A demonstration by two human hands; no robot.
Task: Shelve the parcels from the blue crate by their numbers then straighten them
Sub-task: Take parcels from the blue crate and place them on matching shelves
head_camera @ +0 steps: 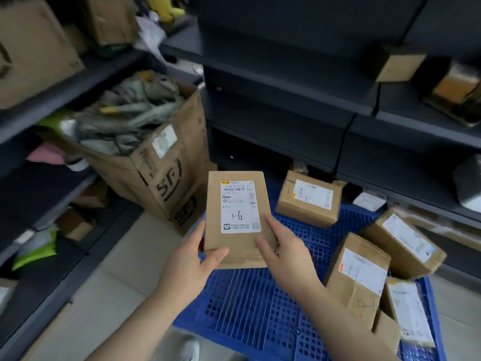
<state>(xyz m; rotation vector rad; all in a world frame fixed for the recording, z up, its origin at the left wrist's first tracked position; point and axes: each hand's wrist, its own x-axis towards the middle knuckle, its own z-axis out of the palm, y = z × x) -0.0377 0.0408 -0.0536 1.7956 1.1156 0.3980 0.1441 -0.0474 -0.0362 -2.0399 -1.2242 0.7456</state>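
A flat brown parcel (235, 199) with a white label hand-marked "1-6" is held upright above the blue crate (250, 303). My left hand (192, 259) grips its lower left corner, thumb on the front. My right hand (283, 254) grips its lower right edge, thumb and forefinger on the front. Several other brown parcels lie in the crate: one at the far side (309, 198), one at the right edge (403, 242), one standing (358, 277) and one at the near right (408, 311).
Dark metal shelves stand ahead (286, 84) and to the left (44, 105), some with boxes. A tall open carton (166, 165) stuffed with grey bags stands on the floor left of the crate. Small boxes (400, 63) sit on the right shelves.
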